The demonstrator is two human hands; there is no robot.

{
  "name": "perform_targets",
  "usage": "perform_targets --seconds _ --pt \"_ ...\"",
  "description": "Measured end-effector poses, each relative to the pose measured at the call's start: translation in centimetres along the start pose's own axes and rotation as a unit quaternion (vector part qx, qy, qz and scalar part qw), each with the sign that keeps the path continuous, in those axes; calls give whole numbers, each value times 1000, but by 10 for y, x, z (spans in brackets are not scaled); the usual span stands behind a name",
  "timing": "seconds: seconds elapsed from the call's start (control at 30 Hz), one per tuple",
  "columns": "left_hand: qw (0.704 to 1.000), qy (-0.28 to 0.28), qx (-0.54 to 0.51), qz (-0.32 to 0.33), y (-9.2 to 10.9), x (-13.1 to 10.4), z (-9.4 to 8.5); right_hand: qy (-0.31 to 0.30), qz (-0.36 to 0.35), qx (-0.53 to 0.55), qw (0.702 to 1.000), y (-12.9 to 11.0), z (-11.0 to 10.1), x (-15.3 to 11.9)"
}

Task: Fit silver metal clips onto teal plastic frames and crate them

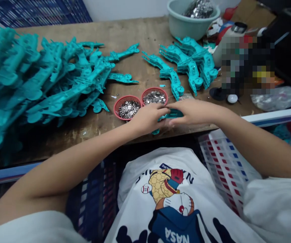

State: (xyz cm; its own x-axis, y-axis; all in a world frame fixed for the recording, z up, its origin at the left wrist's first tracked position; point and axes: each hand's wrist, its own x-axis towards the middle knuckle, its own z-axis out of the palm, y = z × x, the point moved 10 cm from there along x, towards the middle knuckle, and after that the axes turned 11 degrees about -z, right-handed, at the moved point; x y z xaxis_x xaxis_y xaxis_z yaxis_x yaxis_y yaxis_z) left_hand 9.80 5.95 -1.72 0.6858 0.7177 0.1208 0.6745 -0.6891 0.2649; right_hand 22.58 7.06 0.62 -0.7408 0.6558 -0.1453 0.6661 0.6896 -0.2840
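Both hands meet at the counter's [135, 32] near edge: my left hand [147, 118] and right hand [194, 111] are clamped together on one teal part [172, 115]. Two red baskets [127, 107] of silvery bits sit just beyond. Teal parts are piled [34, 84] toward the left edge.

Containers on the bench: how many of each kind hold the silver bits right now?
Small red mesh baskets of silver bits, just beyond the hands: 2
Pale green plastic basin of silver pieces, at the far edge: 1
Total: 3
The teal plastic parts lie loose on the wooden bench, in no container.
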Motion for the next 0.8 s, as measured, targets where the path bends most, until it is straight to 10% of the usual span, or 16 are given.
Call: perform_targets --seconds 0.1,0.23,0.4,0.57,0.8 --pt "992 124 -3 12 -4 2 -55 84 4 0 996 17 -28 -8" --pt "975 217 19 -37 -22 -3 -98 178 165 -13 970 121 -51 9" --pt "993 92 72 -33 -18 3 -62 122 328 15 937 207 -26 76" --pt "992 -41 116 -12 1 2 -32 77 405 21 911 214 1 112" --pt "995 -25 94 8 2 -5 -39 5 445 35 895 230 28 116"
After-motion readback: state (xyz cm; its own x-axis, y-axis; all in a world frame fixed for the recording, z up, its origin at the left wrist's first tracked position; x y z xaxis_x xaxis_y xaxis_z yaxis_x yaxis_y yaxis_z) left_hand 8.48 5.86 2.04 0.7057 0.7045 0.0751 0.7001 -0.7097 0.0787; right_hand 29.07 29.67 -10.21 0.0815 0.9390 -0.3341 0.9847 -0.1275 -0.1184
